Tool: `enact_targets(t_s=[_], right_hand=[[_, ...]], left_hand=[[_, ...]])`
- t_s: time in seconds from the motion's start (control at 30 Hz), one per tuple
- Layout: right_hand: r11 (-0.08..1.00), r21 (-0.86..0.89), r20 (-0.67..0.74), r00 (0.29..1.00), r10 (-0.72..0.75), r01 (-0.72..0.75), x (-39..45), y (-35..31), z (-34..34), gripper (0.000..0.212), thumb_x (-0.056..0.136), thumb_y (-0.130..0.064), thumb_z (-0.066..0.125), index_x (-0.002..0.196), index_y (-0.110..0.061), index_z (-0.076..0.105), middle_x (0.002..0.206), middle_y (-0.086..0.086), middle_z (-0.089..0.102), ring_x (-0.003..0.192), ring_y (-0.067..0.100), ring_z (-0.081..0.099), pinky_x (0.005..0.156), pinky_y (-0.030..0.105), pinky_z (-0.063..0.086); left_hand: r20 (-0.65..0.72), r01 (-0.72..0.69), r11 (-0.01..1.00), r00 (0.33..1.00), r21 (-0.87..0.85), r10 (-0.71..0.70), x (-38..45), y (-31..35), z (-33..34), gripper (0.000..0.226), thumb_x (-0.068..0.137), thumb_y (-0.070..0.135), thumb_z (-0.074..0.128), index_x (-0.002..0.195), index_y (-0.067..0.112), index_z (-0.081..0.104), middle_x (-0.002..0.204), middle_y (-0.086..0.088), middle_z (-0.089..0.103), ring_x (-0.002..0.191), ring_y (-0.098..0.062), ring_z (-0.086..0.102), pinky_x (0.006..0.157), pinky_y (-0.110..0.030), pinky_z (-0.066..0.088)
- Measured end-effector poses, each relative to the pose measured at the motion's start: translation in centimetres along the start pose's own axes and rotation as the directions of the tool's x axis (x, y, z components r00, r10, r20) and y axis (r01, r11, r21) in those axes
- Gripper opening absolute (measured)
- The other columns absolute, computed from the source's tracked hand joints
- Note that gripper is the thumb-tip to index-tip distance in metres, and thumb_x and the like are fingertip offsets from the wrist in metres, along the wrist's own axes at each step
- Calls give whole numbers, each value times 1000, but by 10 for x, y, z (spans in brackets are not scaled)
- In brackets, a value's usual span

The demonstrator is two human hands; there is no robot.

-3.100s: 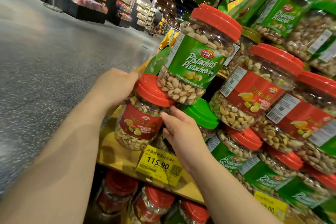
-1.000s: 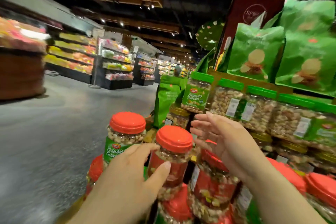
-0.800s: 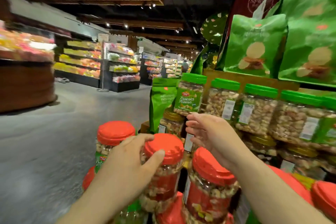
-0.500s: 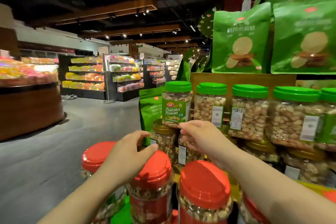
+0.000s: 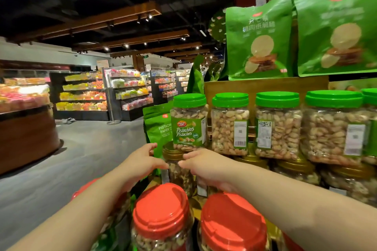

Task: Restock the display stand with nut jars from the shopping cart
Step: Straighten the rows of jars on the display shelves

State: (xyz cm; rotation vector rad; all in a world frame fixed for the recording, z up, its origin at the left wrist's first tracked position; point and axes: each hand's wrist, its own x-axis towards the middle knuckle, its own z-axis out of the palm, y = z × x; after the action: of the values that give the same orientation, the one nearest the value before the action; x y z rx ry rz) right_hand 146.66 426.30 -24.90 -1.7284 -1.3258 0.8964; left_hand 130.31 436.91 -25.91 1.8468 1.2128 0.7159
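Head view, display stand, corner section. Item: one clear plastic nut jar with a gold screw lid (image 5: 177, 166), upright, long axis vertical, standing on the wooden display stand (image 5: 265, 85) directly beneath a green-lidded clear pistachio jar (image 5: 189, 122), the end jar of a row of like jars. Left hand (image 5: 140, 164): at the gold-lidded jar's left flank, fingers loosely curved and spread, contact probable but not certain; no firm clasp shown. Right hand (image 5: 206, 168): at the jar's right flank, fingers curved toward its shoulder, touching or just beside it; a closed grip cannot be confirmed. The jar sits between the two hands, straight ahead of both, each about equally near. Foreground: two red-lidded clear nut jars (image 5: 163, 210), upright, below the forearms, untouched. Above: green snack pouches (image 5: 259, 38) on the upper tier. Shopping cart: not in view. Judgement: the step in hand appears to be squaring this jar under the stack; any shift risks tipping the pistachio jar above.
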Motion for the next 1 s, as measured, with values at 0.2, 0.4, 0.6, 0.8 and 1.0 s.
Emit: enact_targets(t_s=[0.2,0.4,0.6,0.8,1.0], right_hand=[[997,57,-14,999,45,-44,12,2,3,15,99,-23,63,87,-19,55,82,4,47,79,24,41,68,37,32],[998,60,-15,999,35,-34,22,6,4,9,100,-20,63,107,-19,59,98,6,53,95,22,46,77,36,36],[999,12,7,999,40,-40,27,9,12,42,97,-25,66,136,-17,52,135,14,61,128,31,58,78,35,38],[999,31,39,999,24,-25,29,5,18,36,99,-21,64,132,-25,49,122,11,62,107,22,57,83,35,39],[1000,20,6,1000,6,-6,34,13,14,35,98,-16,65,131,-12,55,95,2,56,89,16,51,77,30,39]], left_hand=[[24,-18,1000,1000,13,18,38,-1,5,105,52,24,68,153,23,41,137,-8,53,119,-27,57,95,-37,50],[-19,-51,973,999,-226,48,57,-1,19,101,38,6,49,138,15,59,122,-10,63,106,-35,63,72,-38,41],[73,-66,977,994,-202,82,68,-11,14,95,38,0,43,129,20,62,84,-18,67,61,-27,52,51,-27,21],[167,-10,968,984,-252,54,69,-16,8,83,58,-15,43,134,14,59,113,-17,67,94,-30,64,57,-25,39],[202,17,981,979,-193,23,64,-18,-1,71,60,-11,48,128,4,62,129,-8,59,122,-28,60,60,-27,56]])
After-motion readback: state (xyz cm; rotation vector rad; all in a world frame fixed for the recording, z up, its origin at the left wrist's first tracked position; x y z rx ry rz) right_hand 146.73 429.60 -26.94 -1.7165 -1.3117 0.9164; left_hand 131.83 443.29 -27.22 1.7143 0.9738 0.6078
